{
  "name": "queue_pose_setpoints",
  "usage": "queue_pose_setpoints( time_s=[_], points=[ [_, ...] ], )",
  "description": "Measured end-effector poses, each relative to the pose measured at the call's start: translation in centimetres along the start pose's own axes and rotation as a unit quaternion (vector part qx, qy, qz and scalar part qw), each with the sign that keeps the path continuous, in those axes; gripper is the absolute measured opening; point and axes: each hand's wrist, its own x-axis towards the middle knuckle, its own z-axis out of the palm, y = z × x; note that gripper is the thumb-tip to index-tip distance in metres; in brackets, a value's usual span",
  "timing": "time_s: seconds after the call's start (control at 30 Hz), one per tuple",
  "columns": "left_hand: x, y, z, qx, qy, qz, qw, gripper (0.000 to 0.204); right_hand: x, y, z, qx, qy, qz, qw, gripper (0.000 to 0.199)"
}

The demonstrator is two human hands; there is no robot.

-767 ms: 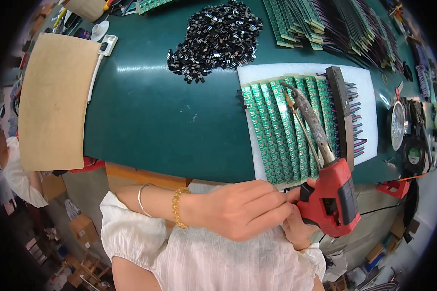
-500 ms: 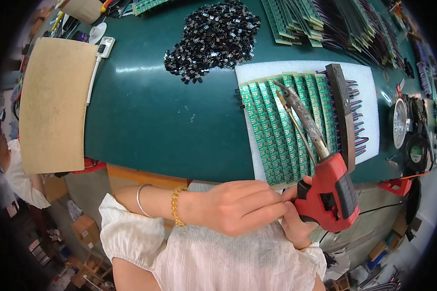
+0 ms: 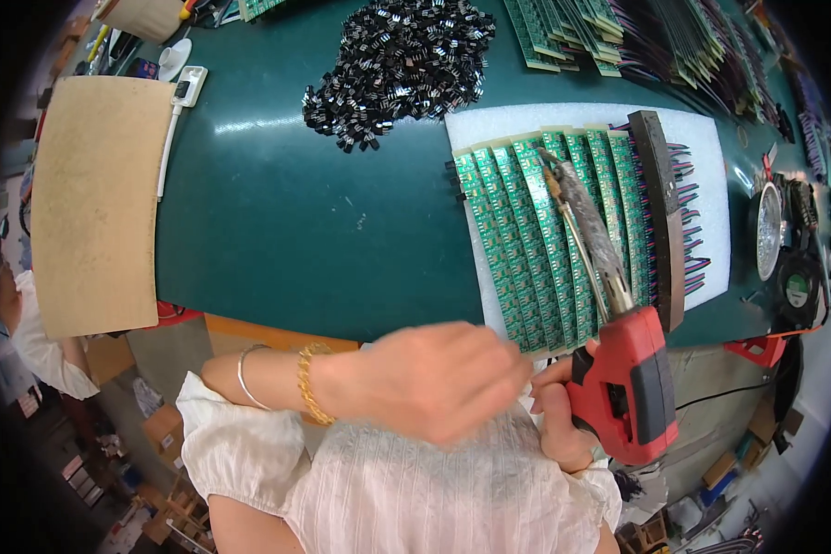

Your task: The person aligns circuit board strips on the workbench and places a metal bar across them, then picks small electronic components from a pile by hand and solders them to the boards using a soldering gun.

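Right hand [image 3: 563,415] clenched around red soldering gun [image 3: 623,383] at near table edge, tip over green circuit boards [image 3: 545,231] on white foam sheet [image 3: 702,148]. Left hand [image 3: 434,379] blurred beside it; its grip unclear. Black component pile [image 3: 402,60] behind; tan board [image 3: 92,203] left.

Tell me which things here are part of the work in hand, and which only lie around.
In use:
right hand gripping the red soldering gun
left hand beside it
green circuit boards on the white foam sheet

Lying about:
pile of black parts
brown board
stacked boards
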Motion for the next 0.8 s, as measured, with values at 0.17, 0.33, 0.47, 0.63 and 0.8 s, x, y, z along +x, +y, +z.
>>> queue_pose_setpoints(
  time_s=[0.17,0.33,0.47,0.63,0.8],
  points=[
    [0.2,-4.8,-1.7,0.107,0.111,-0.172,0.973,0.02,-0.4,-0.5,0.8,0.161,0.136,-0.008,0.977,0.064],
    [0.0,-6.3,-1.5,0.103,0.101,-0.219,0.965,0.017,0.1,0.1,-1.0,0.172,0.021,-0.014,0.985,0.074],
    [-0.1,-6.6,-1.2,0.105,0.112,-0.211,0.965,0.017,-0.3,0.5,-2.7,0.312,-0.062,0.08,0.945,0.007],
    [-0.2,-6.8,-1.2,0.086,0.121,-0.209,0.967,0.019,-1.1,0.2,-3.8,0.187,-0.119,0.406,0.886,0.003],
    [-0.3,-6.9,-1.2,0.083,0.128,-0.201,0.968,0.02,-1.2,1.8,-2.5,0.222,-0.075,0.115,0.965,0.004]
  ],
)
